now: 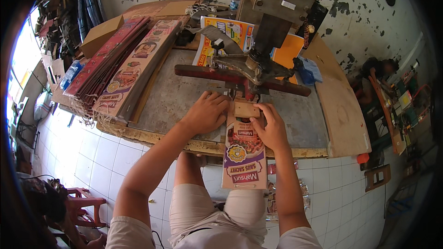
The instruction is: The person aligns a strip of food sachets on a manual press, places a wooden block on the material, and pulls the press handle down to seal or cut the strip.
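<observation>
A long printed cardboard strip [244, 157] lies under the press and juts over the table's front edge toward my lap. It is pink and purple, with food pictures and a cord loop at its near end. On its far part sits a small tan wooden block [246, 109]. My right hand [273, 127] grips the block's right end between thumb and fingers. Beside the strip's left edge, my left hand [207, 112] rests with its fingers curled together; what they hold, if anything, is hidden. Just beyond both hands is the press's red crossbar [203, 72].
Stacks of similar printed strips [138, 67] and red strips [104, 60] lie at left. The heavy metal press [281, 0] rises behind the crossbar. Colourful printed sheets [237, 30] and a blue plastic piece [305, 74] lie behind. A red stool [85, 205] stands lower left; another person [380, 71] is far right.
</observation>
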A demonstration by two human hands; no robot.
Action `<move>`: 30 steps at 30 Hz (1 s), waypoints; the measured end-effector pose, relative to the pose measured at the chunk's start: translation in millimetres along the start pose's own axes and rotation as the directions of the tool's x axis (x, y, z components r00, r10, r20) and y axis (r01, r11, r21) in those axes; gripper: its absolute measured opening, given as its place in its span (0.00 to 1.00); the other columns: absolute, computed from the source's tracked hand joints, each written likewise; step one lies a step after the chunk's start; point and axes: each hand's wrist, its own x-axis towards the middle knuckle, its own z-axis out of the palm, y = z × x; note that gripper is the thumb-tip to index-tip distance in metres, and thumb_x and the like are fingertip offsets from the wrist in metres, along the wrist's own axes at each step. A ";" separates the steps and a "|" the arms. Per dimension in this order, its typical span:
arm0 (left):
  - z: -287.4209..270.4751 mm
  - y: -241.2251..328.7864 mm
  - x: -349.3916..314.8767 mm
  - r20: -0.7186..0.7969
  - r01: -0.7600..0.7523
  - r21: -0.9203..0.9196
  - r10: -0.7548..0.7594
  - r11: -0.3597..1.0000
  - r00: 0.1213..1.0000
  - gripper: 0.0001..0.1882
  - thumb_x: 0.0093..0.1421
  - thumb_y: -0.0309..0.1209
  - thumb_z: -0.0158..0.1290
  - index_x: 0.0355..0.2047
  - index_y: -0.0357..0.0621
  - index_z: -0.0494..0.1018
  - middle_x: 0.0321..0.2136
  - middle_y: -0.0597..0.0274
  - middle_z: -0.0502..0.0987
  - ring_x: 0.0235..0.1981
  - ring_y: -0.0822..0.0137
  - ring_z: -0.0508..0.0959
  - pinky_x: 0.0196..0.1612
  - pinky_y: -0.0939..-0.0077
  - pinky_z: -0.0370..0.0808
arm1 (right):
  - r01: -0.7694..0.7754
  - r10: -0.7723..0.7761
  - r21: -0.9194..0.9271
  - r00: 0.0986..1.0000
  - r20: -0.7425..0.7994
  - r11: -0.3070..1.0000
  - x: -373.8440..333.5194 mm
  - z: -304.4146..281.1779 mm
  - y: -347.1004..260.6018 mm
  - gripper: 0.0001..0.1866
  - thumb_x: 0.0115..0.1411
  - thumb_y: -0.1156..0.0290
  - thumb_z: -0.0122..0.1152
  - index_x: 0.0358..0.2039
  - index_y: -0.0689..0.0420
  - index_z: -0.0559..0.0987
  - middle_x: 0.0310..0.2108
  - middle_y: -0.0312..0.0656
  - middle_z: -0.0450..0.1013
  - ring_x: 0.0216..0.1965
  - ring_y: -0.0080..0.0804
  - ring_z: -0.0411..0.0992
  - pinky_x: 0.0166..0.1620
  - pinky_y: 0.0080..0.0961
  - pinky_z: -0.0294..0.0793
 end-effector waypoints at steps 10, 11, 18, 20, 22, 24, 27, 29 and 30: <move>2.5 1.3 -0.5 -0.010 0.004 0.004 -0.003 1.000 1.000 0.13 0.63 0.33 0.55 0.46 0.41 0.75 0.55 0.51 0.81 0.63 0.52 0.75 0.69 0.51 0.66 | 0.004 -0.004 0.013 1.000 -0.005 1.000 0.2 1.4 0.9 0.21 0.68 0.70 0.72 0.60 0.56 0.79 0.56 0.48 0.79 0.55 0.55 0.80 0.55 0.44 0.81; 1.5 2.1 0.4 0.008 0.012 0.004 -0.012 1.000 1.000 0.14 0.63 0.33 0.55 0.46 0.40 0.75 0.55 0.51 0.81 0.63 0.52 0.75 0.69 0.51 0.66 | 0.004 -0.004 0.013 1.000 -0.006 1.000 0.1 0.8 1.1 0.21 0.68 0.70 0.72 0.60 0.55 0.79 0.56 0.47 0.79 0.55 0.55 0.80 0.55 0.44 0.81; 3.3 2.7 -0.8 -0.019 0.023 -0.020 -0.023 1.000 1.000 0.13 0.63 0.32 0.55 0.46 0.41 0.74 0.57 0.51 0.81 0.65 0.50 0.74 0.70 0.47 0.65 | -0.008 0.008 0.002 1.000 -0.008 1.000 -0.1 0.7 0.7 0.21 0.68 0.69 0.72 0.60 0.55 0.79 0.56 0.47 0.78 0.56 0.54 0.80 0.55 0.44 0.80; 3.0 3.0 -1.3 -0.013 0.029 -0.014 -0.029 0.999 1.000 0.13 0.63 0.32 0.55 0.46 0.41 0.74 0.57 0.51 0.81 0.65 0.51 0.74 0.70 0.48 0.65 | -0.001 0.001 0.001 1.000 -0.012 1.000 0.0 0.6 0.5 0.21 0.68 0.69 0.72 0.60 0.55 0.79 0.56 0.47 0.78 0.56 0.54 0.80 0.56 0.44 0.80; 3.1 4.0 -1.9 -0.010 0.039 -0.013 -0.039 0.999 0.999 0.13 0.63 0.32 0.55 0.46 0.41 0.74 0.56 0.51 0.81 0.65 0.50 0.74 0.69 0.48 0.65 | -0.007 0.007 0.001 1.000 -0.009 1.000 -0.8 1.0 0.2 0.22 0.67 0.70 0.72 0.60 0.56 0.79 0.56 0.46 0.78 0.56 0.54 0.80 0.56 0.43 0.80; 1.9 4.1 -2.3 0.007 0.046 0.008 -0.046 0.999 0.999 0.14 0.63 0.32 0.55 0.47 0.41 0.75 0.56 0.52 0.82 0.64 0.52 0.75 0.69 0.49 0.66 | -0.001 0.001 0.008 1.000 -0.021 1.000 -0.9 1.6 -0.5 0.22 0.66 0.70 0.73 0.60 0.56 0.80 0.57 0.46 0.79 0.57 0.53 0.80 0.56 0.43 0.81; 0.7 3.1 -3.9 0.012 0.039 0.020 -0.039 0.999 0.999 0.16 0.62 0.32 0.56 0.48 0.40 0.76 0.55 0.53 0.83 0.61 0.53 0.77 0.68 0.51 0.67 | 0.029 -0.028 0.019 0.998 -0.049 0.999 -0.9 3.1 1.0 0.22 0.65 0.71 0.74 0.59 0.57 0.81 0.58 0.46 0.79 0.57 0.52 0.80 0.57 0.42 0.81; -1.3 4.3 -3.2 -0.041 0.009 -0.033 -0.011 0.999 0.999 0.13 0.60 0.29 0.55 0.46 0.41 0.76 0.54 0.55 0.83 0.60 0.52 0.78 0.66 0.52 0.69 | 0.050 -0.049 0.018 0.997 -0.061 0.999 -1.6 3.0 6.0 0.22 0.64 0.71 0.75 0.57 0.58 0.82 0.58 0.46 0.79 0.58 0.51 0.80 0.57 0.42 0.81; -4.1 6.4 -3.1 -0.062 -0.002 -0.048 -0.001 0.999 0.998 0.14 0.60 0.28 0.56 0.47 0.41 0.77 0.54 0.55 0.83 0.60 0.52 0.79 0.65 0.52 0.70 | 0.060 -0.061 -0.014 0.996 -0.066 0.998 -2.0 2.6 7.2 0.21 0.64 0.72 0.75 0.57 0.59 0.83 0.58 0.47 0.80 0.58 0.51 0.80 0.57 0.42 0.81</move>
